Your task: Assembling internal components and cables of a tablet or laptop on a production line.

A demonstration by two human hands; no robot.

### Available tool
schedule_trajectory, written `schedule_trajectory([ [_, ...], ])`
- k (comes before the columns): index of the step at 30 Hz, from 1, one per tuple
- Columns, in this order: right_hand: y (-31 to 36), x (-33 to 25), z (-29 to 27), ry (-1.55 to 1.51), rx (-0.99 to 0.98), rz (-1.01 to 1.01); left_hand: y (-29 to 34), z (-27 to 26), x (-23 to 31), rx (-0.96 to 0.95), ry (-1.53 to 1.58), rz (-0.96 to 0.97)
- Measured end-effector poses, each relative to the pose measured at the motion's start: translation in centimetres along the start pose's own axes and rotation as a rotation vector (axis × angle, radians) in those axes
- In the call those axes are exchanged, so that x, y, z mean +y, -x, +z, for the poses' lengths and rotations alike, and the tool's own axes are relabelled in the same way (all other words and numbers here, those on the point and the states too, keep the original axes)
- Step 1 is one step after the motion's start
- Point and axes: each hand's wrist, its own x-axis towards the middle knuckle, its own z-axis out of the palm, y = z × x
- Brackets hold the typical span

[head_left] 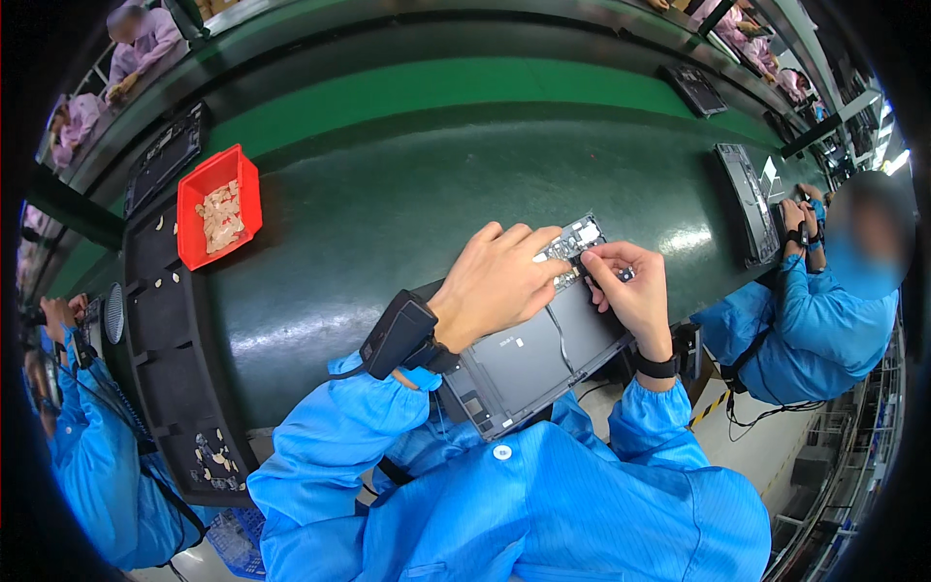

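A grey laptop base (514, 364) lies tilted across the near edge of the bench, its inside showing. Along its far right end runs a circuit board (588, 234), and a thin dark cable (560, 335) crosses the casing. My left hand (499, 286) bears down on the base from its far side, fingers bent over the casing and one fingertip touching the board. At the board's right edge, my right hand (635, 296) is closed in a pinch. Small dark bits show between its fingers, too hidden to name.
A red bin (218, 206) with small tan pieces sits at the left, by a black compartmented tray (160, 335). Other laptop bases (749, 199) lie along the bench. Co-workers in blue (824, 310) sit on both sides; others in pink (145, 44) work across the line.
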Motion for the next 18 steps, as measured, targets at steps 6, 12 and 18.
schedule_trajectory([
  [6, -0.01, 0.04, -0.01, 0.038, -0.014, -0.002, 0.14, 0.2, -0.07, 0.04, 0.0, 0.021],
  [12, -0.02, 0.0, 0.0, 0.064, -0.011, -0.016, 0.09, 0.12, 0.04, 0.027, 0.015, 0.008],
  [18, -0.12, 0.12, -0.13, 0.076, -0.03, -0.015, 0.14, 0.2, -0.01, 0.024, 0.017, 0.004],
])
